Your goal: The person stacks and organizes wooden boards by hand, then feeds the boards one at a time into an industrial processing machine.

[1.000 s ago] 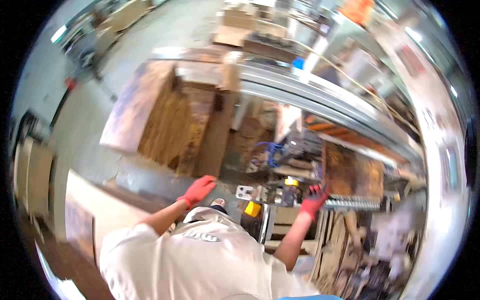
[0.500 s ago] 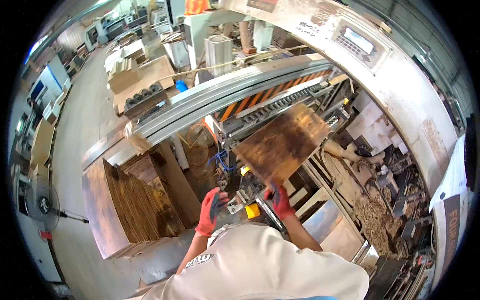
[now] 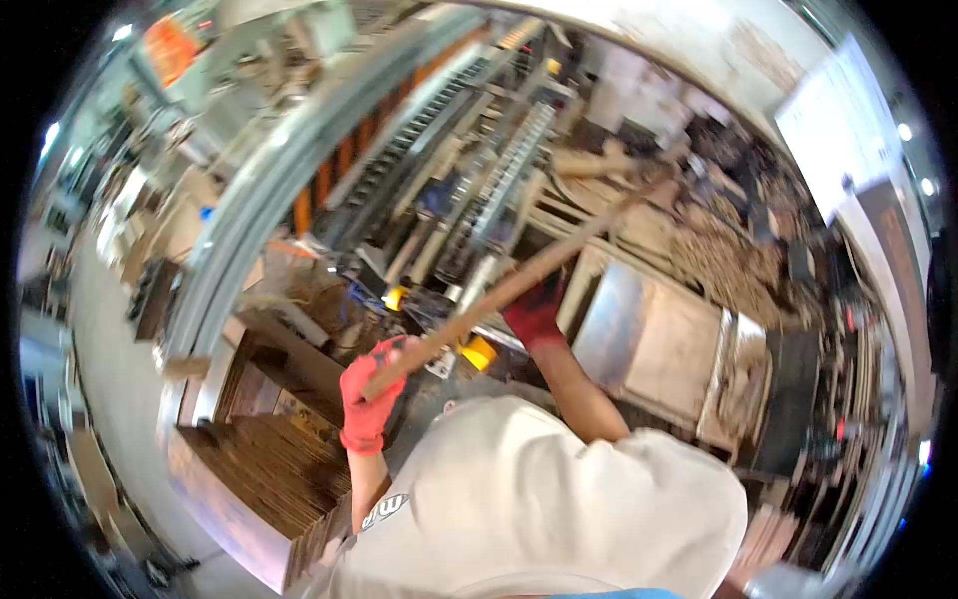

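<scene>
A brown wooden board (image 3: 469,321) stands on edge across my front, so only its narrow side shows, running from lower left to upper right. My left hand (image 3: 371,399), in a red glove, wraps round its near end. My right hand (image 3: 539,314), in a red glove with a dark palm, grips the board near its middle; the fingers are partly hidden behind it. Below and beyond the board lies a machine bed with a metal rail (image 3: 509,165) and yellow pieces (image 3: 478,352) close to my hands.
At my left is a stack of brown boards (image 3: 269,469). A long metal beam (image 3: 249,215) with orange-and-black stripes runs along the machine. Wood chips (image 3: 723,262) lie on the right, near a framed flat panel (image 3: 654,334). A white machine housing (image 3: 718,40) arches overhead.
The board has turned from lying broad face up to standing on edge. My left hand has closed on its near end. The view has swung to the right and blurred.
</scene>
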Available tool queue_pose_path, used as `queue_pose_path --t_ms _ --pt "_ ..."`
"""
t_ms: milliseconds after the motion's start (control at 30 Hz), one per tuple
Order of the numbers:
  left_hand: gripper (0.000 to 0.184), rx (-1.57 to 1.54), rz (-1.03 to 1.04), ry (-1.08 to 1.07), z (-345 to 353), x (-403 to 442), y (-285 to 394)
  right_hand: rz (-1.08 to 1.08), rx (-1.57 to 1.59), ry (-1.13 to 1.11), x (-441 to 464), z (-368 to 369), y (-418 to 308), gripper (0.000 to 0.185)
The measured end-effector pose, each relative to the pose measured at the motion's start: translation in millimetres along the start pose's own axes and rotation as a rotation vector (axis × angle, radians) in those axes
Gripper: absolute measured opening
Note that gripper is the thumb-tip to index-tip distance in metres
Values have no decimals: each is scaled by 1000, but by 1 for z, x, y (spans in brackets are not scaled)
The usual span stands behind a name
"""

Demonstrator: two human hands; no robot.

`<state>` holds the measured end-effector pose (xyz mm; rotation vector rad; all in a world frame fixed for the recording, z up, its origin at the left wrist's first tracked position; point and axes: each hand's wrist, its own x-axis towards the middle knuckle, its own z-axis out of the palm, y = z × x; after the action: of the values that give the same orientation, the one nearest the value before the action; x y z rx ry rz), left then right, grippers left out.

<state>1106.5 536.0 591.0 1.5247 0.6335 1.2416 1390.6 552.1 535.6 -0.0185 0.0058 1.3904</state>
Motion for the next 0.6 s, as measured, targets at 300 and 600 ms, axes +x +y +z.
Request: queue_pose_path --t_ms 300,600 --pt "21 374 353 -285 80 28 57 -235 -203 44 -24 -48 -46 43" --pt "28 418 405 -230 80 20 26 -329 -278 23 -42 -40 -59 44"
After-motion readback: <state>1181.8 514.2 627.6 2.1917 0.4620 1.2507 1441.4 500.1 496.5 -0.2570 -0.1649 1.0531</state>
